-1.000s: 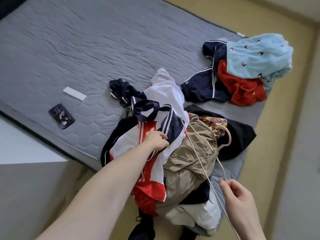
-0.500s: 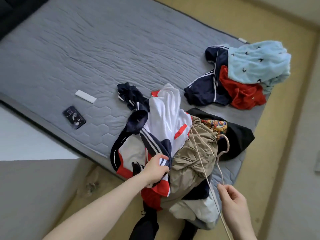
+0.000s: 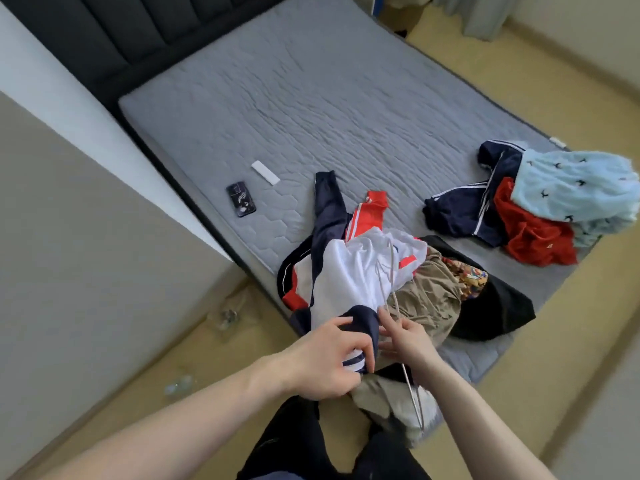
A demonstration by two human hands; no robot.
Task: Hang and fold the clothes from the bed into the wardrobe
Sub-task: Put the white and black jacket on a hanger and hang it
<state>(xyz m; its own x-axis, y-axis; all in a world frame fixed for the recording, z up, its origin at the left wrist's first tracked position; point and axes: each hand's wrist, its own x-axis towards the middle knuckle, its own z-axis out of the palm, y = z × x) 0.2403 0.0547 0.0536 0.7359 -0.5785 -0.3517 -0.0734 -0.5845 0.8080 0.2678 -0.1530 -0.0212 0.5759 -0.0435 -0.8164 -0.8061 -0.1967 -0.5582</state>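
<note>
A white, navy and red track jacket (image 3: 356,271) lies on top of a clothes pile at the near corner of the grey mattress (image 3: 311,109). My left hand (image 3: 322,358) grips its navy striped hem. My right hand (image 3: 408,341) holds a thin beige hanger (image 3: 388,271) that lies across the jacket, its lower end reaching past my wrist. Under the jacket sit a khaki garment (image 3: 426,303), a patterned piece (image 3: 467,275) and a black garment (image 3: 502,306).
A second heap at the bed's right edge holds a navy striped garment (image 3: 464,209), a red one (image 3: 530,237) and a light blue one (image 3: 575,188). A phone (image 3: 241,199) and a white remote (image 3: 265,172) lie on the mattress. A dark headboard (image 3: 104,39) stands behind.
My left hand pulled the jacket toward me and now grips its hem. My right hand moved left to meet it, bringing the hanger over the jacket. The camera view shifted up.
</note>
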